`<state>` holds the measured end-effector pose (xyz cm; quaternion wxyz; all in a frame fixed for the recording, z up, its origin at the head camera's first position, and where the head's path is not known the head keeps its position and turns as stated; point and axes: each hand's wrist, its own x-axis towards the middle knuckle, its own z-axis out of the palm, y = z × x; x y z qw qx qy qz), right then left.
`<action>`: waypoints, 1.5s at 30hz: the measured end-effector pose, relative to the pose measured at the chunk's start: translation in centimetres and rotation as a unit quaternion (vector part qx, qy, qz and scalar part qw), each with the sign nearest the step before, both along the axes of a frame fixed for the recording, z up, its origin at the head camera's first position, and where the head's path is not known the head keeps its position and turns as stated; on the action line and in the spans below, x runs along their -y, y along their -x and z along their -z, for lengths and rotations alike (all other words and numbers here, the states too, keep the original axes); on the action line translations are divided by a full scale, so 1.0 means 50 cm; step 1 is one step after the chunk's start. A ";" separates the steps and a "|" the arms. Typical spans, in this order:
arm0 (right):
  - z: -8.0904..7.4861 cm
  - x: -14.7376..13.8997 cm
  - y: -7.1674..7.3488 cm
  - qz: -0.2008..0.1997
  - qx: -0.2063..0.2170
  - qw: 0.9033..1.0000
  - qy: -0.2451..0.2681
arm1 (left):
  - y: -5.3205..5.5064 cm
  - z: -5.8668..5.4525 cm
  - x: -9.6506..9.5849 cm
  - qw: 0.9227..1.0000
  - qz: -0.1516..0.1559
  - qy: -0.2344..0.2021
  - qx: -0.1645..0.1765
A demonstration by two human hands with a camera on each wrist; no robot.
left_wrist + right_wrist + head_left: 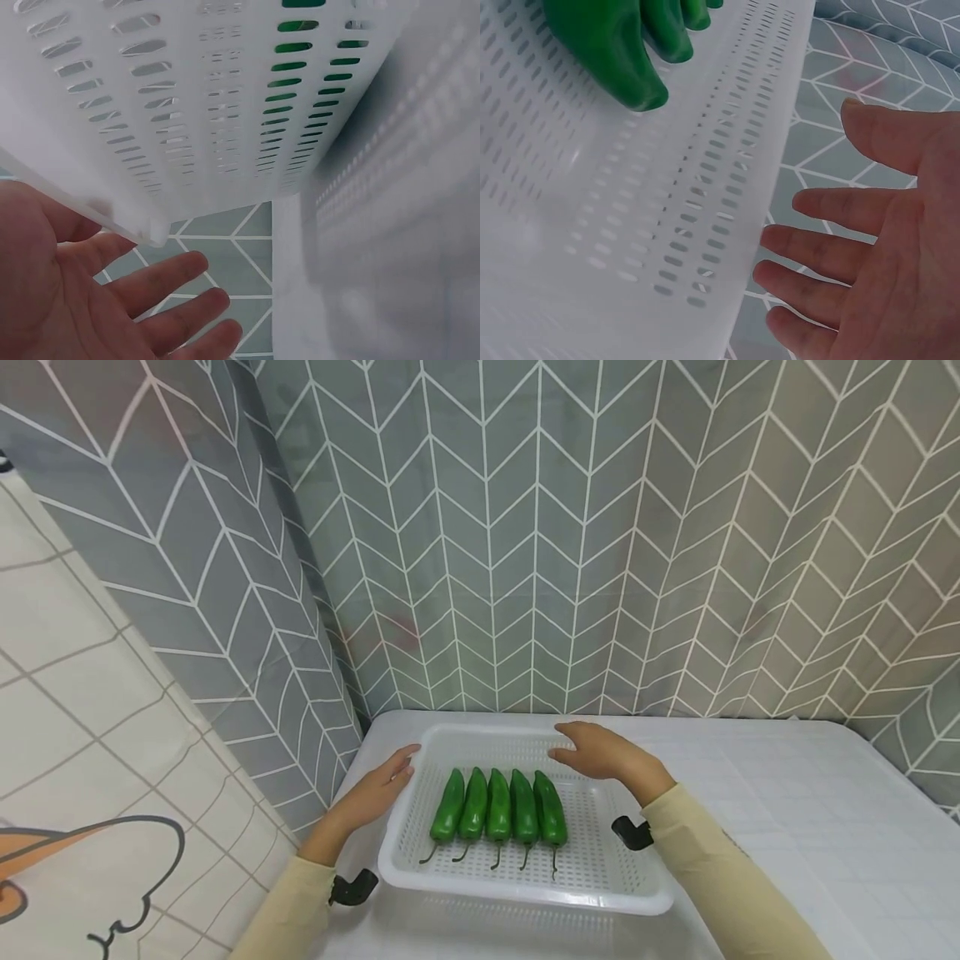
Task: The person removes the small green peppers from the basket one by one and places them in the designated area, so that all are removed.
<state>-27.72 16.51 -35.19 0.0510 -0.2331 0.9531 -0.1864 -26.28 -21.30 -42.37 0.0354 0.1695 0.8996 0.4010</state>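
- From the head view, I see the white basket (525,900) on the table (787,802), in front of the person, its long axis going from left to right. Five green peppers (498,806) lie inside in one row, side by side, with their own length pointing away from the person and the stems on the near side.
- In the same view, the left hand (375,793) is at the left rim, so the basket lies to the right of its fingers. The right hand (603,752) is at the far rim, toward the right corner, and the basket lies mostly on the near side of it. This right hand is the nearer one to the peppers.
- In the left wrist view, the fingers are extended and apart, and grip nothing that I can see. The rim covers a part of the upper fingers; whether they touch it, I cannot tell. Green shows through the slots.
- In the right wrist view, the fingers are also almost straight and spread, with nothing held. Their tips point to the rim and are just beside it; contact is not clear to me.
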 end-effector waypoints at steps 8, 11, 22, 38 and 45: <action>0.006 0.004 0.000 0.001 -0.027 1.000 -0.014 | 0.003 0.008 0.005 0.998 0.021 -0.052 0.015; 0.009 0.005 0.000 0.006 -0.029 0.999 -0.014 | 0.006 0.010 0.008 0.997 0.031 -0.065 0.022; 0.015 0.014 0.000 0.002 -0.011 1.000 -0.021 | 0.006 0.019 0.013 0.994 0.054 -0.093 0.028; 0.031 0.019 0.009 -0.007 0.028 0.999 -0.043 | 0.008 0.024 0.003 0.988 0.066 -0.129 0.048; 0.038 0.024 0.018 -0.024 0.042 0.998 -0.048 | 0.008 0.023 0.003 0.990 0.042 -0.124 0.042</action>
